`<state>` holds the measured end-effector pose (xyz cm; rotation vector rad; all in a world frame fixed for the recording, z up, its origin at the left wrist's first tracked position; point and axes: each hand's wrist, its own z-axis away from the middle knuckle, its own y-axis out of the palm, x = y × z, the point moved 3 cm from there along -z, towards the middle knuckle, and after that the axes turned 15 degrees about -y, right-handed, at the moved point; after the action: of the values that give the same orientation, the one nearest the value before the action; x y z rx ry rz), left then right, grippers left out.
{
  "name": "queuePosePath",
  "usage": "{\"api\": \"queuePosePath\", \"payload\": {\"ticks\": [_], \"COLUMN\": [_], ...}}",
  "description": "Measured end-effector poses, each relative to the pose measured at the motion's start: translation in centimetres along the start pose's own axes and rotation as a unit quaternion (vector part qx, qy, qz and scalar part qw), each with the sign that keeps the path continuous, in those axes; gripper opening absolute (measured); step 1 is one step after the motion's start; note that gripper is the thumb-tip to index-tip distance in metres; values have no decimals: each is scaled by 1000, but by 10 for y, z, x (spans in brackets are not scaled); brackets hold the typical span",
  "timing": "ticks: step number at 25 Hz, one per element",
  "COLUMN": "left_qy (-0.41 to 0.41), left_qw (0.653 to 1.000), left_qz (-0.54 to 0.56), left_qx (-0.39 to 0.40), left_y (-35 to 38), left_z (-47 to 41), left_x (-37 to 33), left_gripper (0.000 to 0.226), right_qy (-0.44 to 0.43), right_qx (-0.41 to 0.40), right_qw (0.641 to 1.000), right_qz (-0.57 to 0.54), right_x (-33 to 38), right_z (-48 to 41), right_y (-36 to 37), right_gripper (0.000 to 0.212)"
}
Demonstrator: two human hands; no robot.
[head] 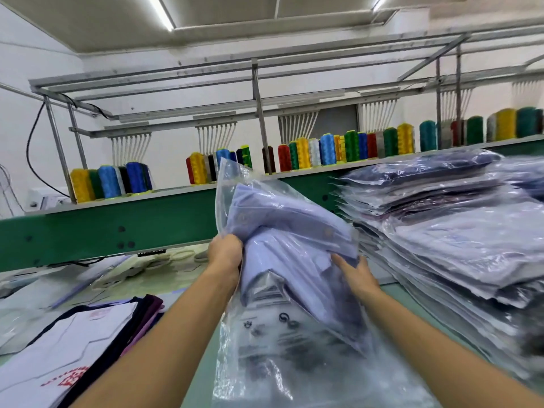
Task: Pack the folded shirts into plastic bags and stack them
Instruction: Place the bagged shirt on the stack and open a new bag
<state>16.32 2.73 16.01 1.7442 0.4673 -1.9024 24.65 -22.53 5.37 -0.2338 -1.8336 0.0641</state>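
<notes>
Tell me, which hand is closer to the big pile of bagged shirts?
Right. The right hand sits just beside the pile of bagged shirts; the left hand grips the lilac shirt on its far side, away from the pile.
</notes>
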Motion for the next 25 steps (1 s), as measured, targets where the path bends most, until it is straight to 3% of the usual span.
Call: {"api": "queuePosePath", "payload": {"ticks": [2, 5, 7, 11, 16, 21, 25], "left_qy": [-7, -40, -58, -39, -34, -40, -102], "left_qw": [1000, 999, 998, 994, 979, 967, 939], "left_qz": [2, 7, 20, 49, 90, 52, 49], "left_qx": [2, -2, 24, 89, 180, 244, 324], "left_y": [-1, -11, -16, -10, 37, 118, 187], "left_z": [1, 4, 12, 33, 53, 95, 125], "left_x": [0, 10, 14, 6, -18, -17, -6], "left_gripper": [41, 27, 12, 21, 16, 23, 40], "right_qy": [-24, -70, -135, -210, -202, -158, -97], "right_qx": [-31, -57, -50, -42, -51, -68, -99], "right_qw": [998, 991, 961, 909, 896, 878, 818], "right_qz": [-41, 102, 237, 358, 392, 447, 557], "right_x": [9, 39, 69, 130, 167, 155, 131], "right_z": [1, 8, 10, 11, -2, -29, -54], "right_y": [-9, -22, -31, -59, -124, -208, -275], "right_gripper": [62, 53, 47, 36, 41, 44, 43]}}
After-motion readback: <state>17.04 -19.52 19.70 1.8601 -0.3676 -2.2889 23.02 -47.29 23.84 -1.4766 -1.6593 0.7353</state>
